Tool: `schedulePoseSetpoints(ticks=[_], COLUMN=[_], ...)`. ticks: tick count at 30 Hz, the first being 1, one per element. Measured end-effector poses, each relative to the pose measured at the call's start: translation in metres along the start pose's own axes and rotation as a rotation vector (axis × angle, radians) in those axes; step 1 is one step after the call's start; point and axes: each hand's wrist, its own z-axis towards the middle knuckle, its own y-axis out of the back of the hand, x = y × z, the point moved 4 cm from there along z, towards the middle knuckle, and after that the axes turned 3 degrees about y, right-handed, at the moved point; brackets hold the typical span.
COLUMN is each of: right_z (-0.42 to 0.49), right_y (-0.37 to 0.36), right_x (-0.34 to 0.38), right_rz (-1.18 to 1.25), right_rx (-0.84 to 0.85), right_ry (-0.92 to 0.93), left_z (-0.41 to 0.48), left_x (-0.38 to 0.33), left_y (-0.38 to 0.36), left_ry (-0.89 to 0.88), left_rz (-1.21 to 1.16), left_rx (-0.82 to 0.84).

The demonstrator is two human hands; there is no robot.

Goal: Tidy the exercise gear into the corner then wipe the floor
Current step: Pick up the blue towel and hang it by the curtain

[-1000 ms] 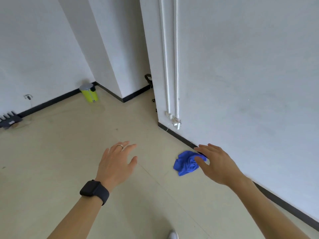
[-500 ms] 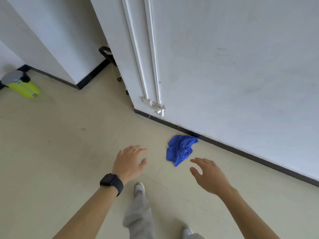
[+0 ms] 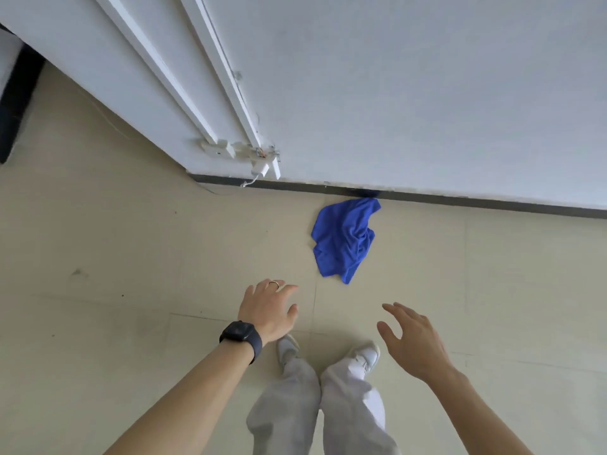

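Note:
A crumpled blue cloth (image 3: 345, 239) lies on the beige floor (image 3: 131, 257), its far corner touching the dark skirting of the white wall. My left hand (image 3: 267, 310), with a ring and a dark watch on the wrist, hovers open just short of the cloth's near end. My right hand (image 3: 412, 339) is open too, fingers spread, lower and to the right of the cloth. Neither hand touches the cloth. No exercise gear is in view.
The white wall (image 3: 427, 93) with two vertical pipes (image 3: 203, 83) and a small junction fitting (image 3: 249, 156) stands straight ahead. My feet in white shoes (image 3: 364, 354) and grey trousers are below the hands. A dark object (image 3: 16, 100) sits at the far left edge.
The view has tilted down and closer to the wall; the yellow bin has left the frame. My right hand has drawn back from the cloth, which stays on the floor.

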Motion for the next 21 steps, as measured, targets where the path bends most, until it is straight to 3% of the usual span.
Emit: schedulePoseSetpoints(ticks=[6,13,17,21], right_z=[0.161,0.321,0.383,0.425], right_y=[-0.114,-0.228,-0.269,-0.297], right_x=[-0.041,-0.093,-0.104,-0.106], right_rz=[-0.017,-0.063,-0.029,-0.084], right_rx=[0.124,0.119,0.005,-0.129], right_ry=[-0.049,-0.073,-0.027,-0.001], left_z=[0.142,0.281,0.336,0.362], left_x=[0.038,0.062,0.067,0.074], left_y=[-0.141,-0.278,-0.327,-0.369], left_ry=[0.01,0.039,0.056,0.086], left_rz=[0.119,0.078,0.035,0.044], left_rx=[0.15,0.116,0.048,0.099])
